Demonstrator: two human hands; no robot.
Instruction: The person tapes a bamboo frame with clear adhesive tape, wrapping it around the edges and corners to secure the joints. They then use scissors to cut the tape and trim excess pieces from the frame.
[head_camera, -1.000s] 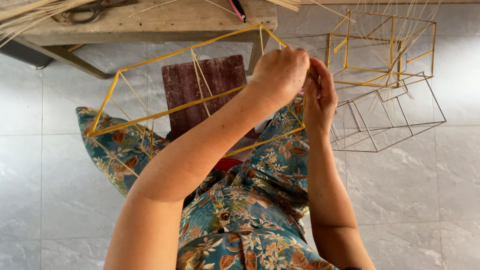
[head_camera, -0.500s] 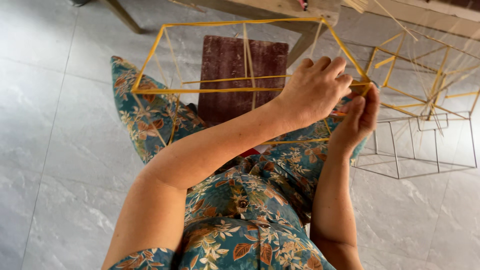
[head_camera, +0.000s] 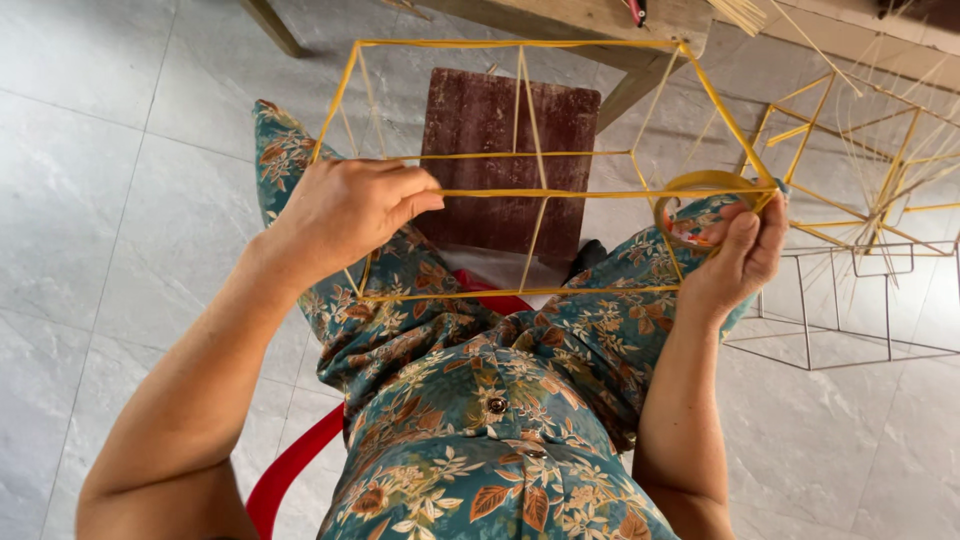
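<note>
— Pinched tight, that left hand (head_camera: 345, 215): thumb and fingers are closed on a thin yellow stick of the frame (head_camera: 540, 165), at its near left side.

— And the right hand (head_camera: 735, 255)?

— Curled around a roll of yellow tape (head_camera: 705, 190), thumb up along the ring, pressed to the frame's right corner. Both hands have something in them, neither is open.

— Where does the frame sit?

— Held up over the person's lap, between the two hands, above the knees. It's a box of slim yellow sticks, long rails and thin cross struts, open on all sides so you see straight through it.

— What's showing through?

— A dark reddish-brown wooden board (head_camera: 505, 165) on the floor, just under the frame's middle. Beyond it, the edge and slanted leg of a wooden table (head_camera: 600, 25).

— Anything crowding the right side?

— Yes, more stick frames (head_camera: 860, 150) of the same yellow, stacked on a grey wire frame (head_camera: 850, 300), just beside the right hand. Loose sticks fan out above them.

— The arms?

— Both bare forearms reach forward from the bottom corners, the left one long and angled inward, the right one rising nearly straight, wrist bent back.

— And underneath?

— Teal floral clothing (head_camera: 490, 440) with orange leaves over the lap, a red seat edge (head_camera: 290, 475) curving at lower left, pale grey floor tiles (head_camera: 100, 160) all round, smooth and faintly veined.
</note>
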